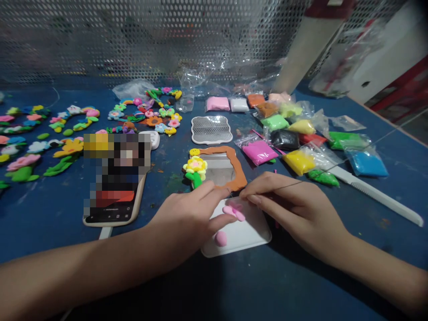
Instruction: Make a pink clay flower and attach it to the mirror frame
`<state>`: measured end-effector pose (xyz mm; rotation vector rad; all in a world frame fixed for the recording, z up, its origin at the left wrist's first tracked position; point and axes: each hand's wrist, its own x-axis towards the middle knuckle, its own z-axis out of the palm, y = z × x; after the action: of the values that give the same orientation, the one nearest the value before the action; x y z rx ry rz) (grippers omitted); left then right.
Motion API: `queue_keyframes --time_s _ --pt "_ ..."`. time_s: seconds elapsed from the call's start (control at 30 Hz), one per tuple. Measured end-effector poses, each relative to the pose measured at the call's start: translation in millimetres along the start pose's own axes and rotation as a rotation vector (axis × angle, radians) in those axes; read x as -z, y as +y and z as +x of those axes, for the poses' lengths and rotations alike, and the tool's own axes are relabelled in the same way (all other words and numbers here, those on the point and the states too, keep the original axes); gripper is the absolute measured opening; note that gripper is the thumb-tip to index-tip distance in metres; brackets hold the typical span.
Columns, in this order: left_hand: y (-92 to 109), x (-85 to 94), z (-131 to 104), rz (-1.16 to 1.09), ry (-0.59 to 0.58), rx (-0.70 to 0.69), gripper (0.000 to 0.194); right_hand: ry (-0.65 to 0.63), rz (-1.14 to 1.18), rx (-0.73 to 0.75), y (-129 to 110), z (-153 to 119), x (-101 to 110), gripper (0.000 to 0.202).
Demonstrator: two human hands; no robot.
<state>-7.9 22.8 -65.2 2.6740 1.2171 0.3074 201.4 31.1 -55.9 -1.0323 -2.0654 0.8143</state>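
Note:
A pink clay flower point(234, 212) is above a white plastic plate point(249, 238). The thumb of my left hand point(192, 223) touches a petal, and its index finger curls over behind the flower. My right hand point(294, 205) has thumb and index finger pinched together just right of the flower, on a thin dark strand point(334, 171) that runs off to the upper right. On the plate lies a pink clay ball point(221, 238). Behind my fingertips is a mirror point(220, 169), edged with orange-brown clay point(239, 171) and a yellow clay flower point(195, 165) at its left.
A phone point(115, 196) lies left of my hands. Clay-decorated frames point(72, 118) spread across the left. Bagged clay point(261, 151) and a white serrated plastic knife point(377, 191) are at right. A second white-rimmed mirror point(211, 129) lies farther back, before a perforated metal panel point(150, 40).

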Motion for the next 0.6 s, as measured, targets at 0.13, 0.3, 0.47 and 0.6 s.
queue_keyframes --time_s 0.13,0.3,0.47,0.6 --pt "-2.9 -6.1 -1.9 0.006 0.059 0.017 0.027 0.023 -0.076 0.045 -1.2 -3.6 -1.3 0.013" --pt "-0.4 -5.7 -1.7 0.013 0.096 -0.014 0.027 0.055 -0.101 0.123 -3.3 -8.8 -5.4 0.017" --pt "0.0 -5.6 -1.9 0.048 0.104 -0.047 0.029 0.036 -0.132 0.15 -5.1 -9.5 -7.9 0.019" --pt "-0.2 -5.5 -0.6 0.045 0.113 -0.066 0.03 0.019 -0.153 0.146 -5.7 -10.6 -7.9 0.021"
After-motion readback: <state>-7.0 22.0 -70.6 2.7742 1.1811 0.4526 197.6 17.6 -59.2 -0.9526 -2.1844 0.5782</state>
